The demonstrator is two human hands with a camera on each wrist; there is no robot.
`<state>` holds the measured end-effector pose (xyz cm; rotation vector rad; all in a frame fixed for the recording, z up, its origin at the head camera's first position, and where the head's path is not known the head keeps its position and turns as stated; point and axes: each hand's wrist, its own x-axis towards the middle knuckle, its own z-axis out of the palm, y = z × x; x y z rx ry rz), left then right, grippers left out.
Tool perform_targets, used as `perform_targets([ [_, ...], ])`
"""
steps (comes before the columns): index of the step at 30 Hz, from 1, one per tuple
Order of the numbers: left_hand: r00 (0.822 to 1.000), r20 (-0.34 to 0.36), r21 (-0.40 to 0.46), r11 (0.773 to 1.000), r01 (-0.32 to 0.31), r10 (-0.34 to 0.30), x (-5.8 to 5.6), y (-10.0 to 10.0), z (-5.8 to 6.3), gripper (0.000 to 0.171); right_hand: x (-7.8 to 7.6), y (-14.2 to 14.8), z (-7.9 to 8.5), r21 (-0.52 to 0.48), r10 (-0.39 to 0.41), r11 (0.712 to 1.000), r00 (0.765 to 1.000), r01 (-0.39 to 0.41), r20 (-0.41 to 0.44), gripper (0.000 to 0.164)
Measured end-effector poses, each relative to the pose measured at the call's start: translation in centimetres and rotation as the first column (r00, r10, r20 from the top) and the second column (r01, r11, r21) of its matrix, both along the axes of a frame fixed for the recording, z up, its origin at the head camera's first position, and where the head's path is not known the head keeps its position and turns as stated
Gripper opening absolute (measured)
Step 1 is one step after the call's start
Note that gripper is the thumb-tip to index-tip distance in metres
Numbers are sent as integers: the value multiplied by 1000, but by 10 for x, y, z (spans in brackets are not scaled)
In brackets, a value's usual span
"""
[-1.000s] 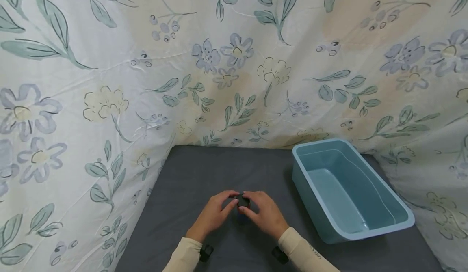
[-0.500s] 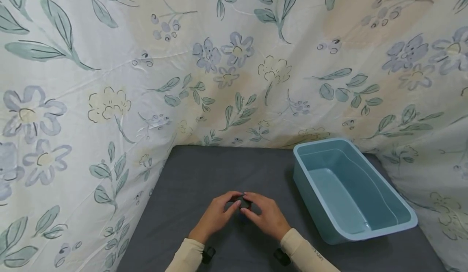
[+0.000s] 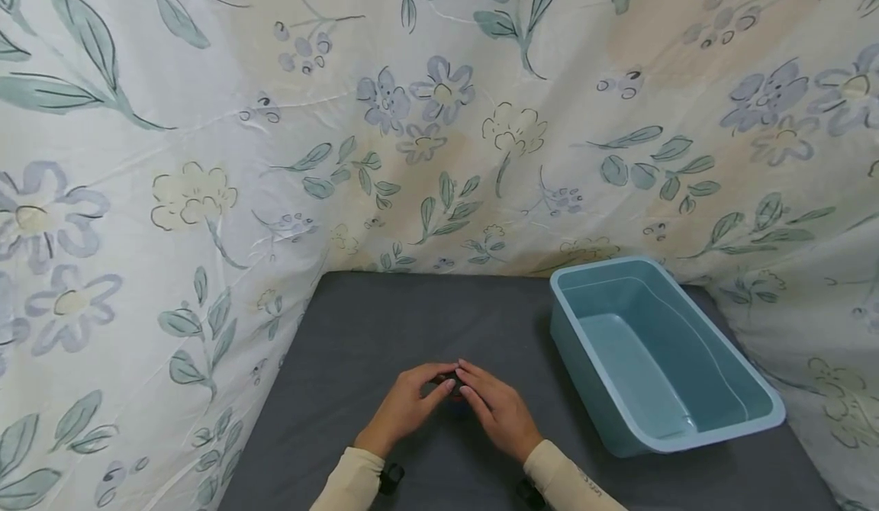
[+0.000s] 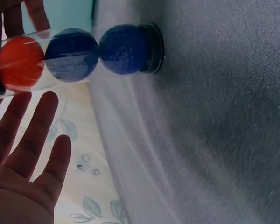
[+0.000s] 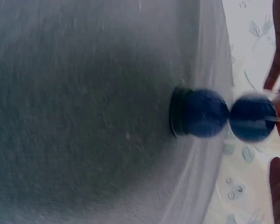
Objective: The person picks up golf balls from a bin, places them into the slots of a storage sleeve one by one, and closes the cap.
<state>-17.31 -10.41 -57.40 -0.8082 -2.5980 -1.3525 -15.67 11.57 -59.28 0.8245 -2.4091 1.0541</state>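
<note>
A clear tube [image 4: 47, 56] of golf balls stands upright on the dark grey cloth, its black base cap [image 4: 155, 48] down. Inside are an orange-red ball [image 4: 21, 63] on top and two blue balls [image 4: 124, 49] below. Both hands meet round the black lid [image 3: 451, 380] at its upper end. My left hand [image 3: 405, 408] holds the lid between thumb and fingers, with its lower fingers spread beside the tube. From the other side, my right hand [image 3: 504, 416] grips the lid with thumb and fingertips. The fingers hide most of the lid in the head view.
A blue plastic bin [image 3: 597, 374] stands on the right of the dark cloth-covered table [image 3: 384, 313]. Floral fabric [image 3: 439, 114] hangs behind and at both sides. Dark wrist cameras [image 3: 391, 479] are strapped below the cream sleeves [image 3: 350, 477].
The right fingers and thumb have shifted forward over the lid and lie straighter, covering more of it. The left thumb has slid slightly farther across the lid. The tube stays in place.
</note>
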Motion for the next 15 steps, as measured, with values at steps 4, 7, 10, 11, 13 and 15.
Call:
perform_targets([
  [4,998,-55,-21,1000,-15,14,2,-1,2,30,3,-3,-8,-23,19,1000,996,-21,-84,45],
  [7,992,-125,-44,999,-15,10,0,0,5,29,-1,-4,-14,-52,28,998,988,-37,-155,47],
  [10,986,-169,-75,997,-24,11,-3,1,7,29,-5,-7,-20,-84,22,996,981,-39,-194,49],
  [11,984,-175,-85,996,-29,14,-3,1,7,29,-6,-7,-23,-88,14,996,979,-32,-201,49],
  [13,983,-181,-97,994,-43,24,-3,2,5,30,-6,-7,-27,-89,2,996,978,-21,-209,49],
  [15,983,-179,-106,993,-52,33,-1,4,2,30,-4,-6,-30,-83,-5,996,977,-13,-211,49],
])
